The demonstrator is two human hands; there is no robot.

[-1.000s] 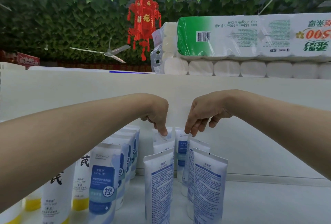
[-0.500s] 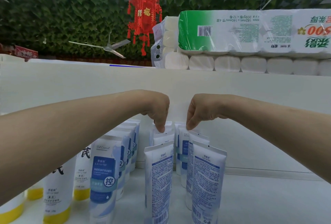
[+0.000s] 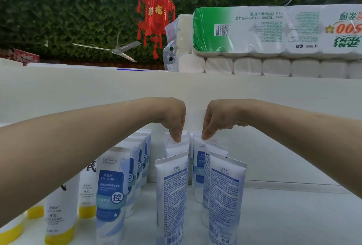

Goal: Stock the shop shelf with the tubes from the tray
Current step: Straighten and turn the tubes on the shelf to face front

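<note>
- Tubes (image 3: 172, 195): white/blue, upright, crimp ends up, in rows on shelf (image 3: 293, 215).
- Left grip (image 3: 174, 119): closed, fingertips pinch top seam of rear-left tube (image 3: 177, 148).
- Right grip (image 3: 217, 119): closed, pinches top seam of rear-right tube (image 3: 198, 147), adj. to the first.
- Yellow-base tubes (image 3: 60, 225): same shelf, far L.

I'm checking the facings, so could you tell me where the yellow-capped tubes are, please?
In the head view, the yellow-capped tubes stand at the shelf's far left, beneath the left forearm, just left of the blue-labelled tubes.
</note>
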